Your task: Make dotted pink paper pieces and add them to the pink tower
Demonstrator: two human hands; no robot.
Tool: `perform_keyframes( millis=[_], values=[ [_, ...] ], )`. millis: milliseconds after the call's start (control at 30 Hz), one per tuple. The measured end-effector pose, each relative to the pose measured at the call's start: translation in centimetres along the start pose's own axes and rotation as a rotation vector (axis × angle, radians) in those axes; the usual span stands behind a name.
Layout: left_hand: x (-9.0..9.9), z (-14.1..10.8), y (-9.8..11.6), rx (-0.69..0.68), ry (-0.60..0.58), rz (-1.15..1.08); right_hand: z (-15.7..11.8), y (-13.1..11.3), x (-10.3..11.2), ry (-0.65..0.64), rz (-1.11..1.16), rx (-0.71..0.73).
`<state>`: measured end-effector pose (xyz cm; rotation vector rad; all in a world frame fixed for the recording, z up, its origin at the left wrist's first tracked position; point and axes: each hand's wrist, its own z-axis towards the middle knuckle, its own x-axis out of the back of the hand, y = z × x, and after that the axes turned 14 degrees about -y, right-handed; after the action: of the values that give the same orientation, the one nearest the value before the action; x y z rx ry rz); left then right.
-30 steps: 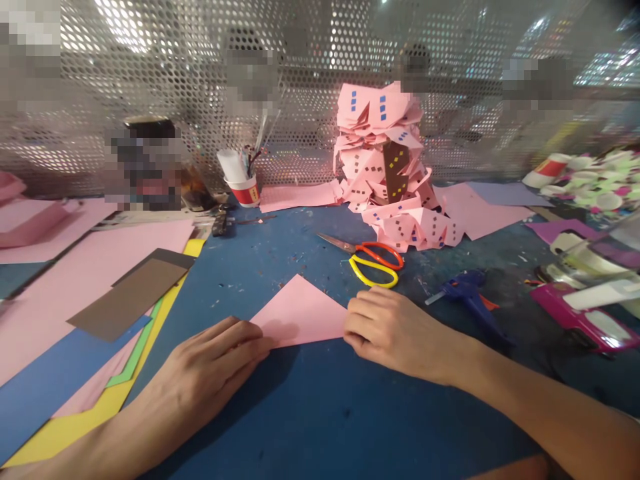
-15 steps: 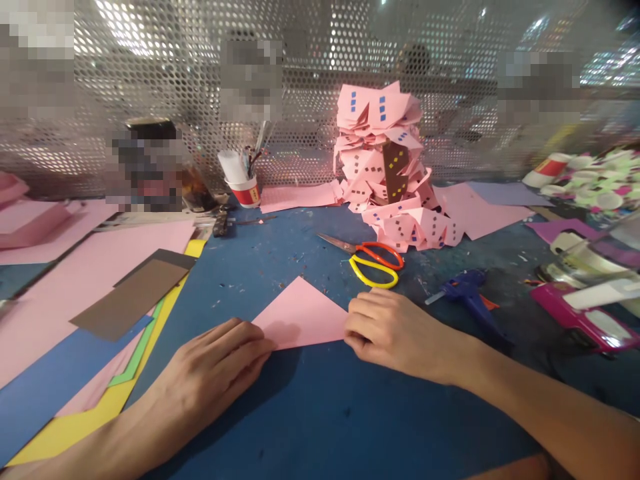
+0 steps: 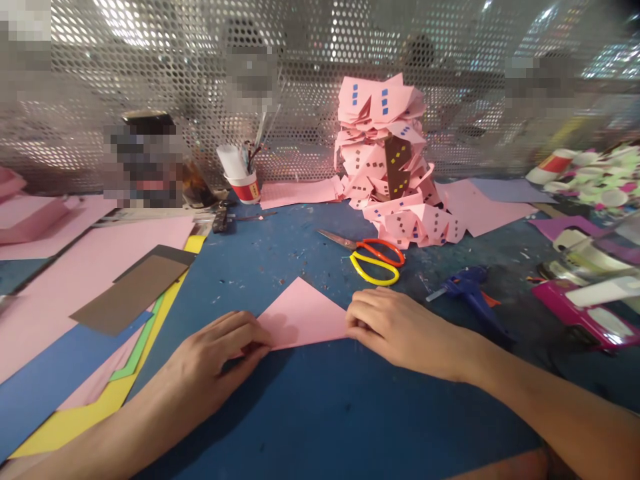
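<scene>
A pink paper folded into a triangle lies on the blue table, its peak pointing away from me. My left hand pinches its left corner between thumb and fingers. At the right corner, the curled fingers of my right hand grip the paper, hiding that corner. Scissors with one red and one yellow handle lie just beyond my right hand. A blue glue gun rests to the right of them.
A pink paper structure with small coloured squares stands at the back. Coloured sheets cover the left side. A cup of tools stands behind. A magenta device lies at right, near a pile of green and white pieces.
My left thumb and fingers have shifted slightly at the left corner, with a gap now showing between them. My right hand has turned a little at the right corner. The triangle stays nearly in place.
</scene>
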<state>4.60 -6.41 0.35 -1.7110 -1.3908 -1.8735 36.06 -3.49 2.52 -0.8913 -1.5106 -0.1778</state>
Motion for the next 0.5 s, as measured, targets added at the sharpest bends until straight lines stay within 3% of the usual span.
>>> perform_keyframes(
  millis=[500],
  values=[
    [0.2,0.3,-0.32,0.111,0.013,0.01,0.13,0.23,0.1,0.008,0.037,-0.056]
  ],
)
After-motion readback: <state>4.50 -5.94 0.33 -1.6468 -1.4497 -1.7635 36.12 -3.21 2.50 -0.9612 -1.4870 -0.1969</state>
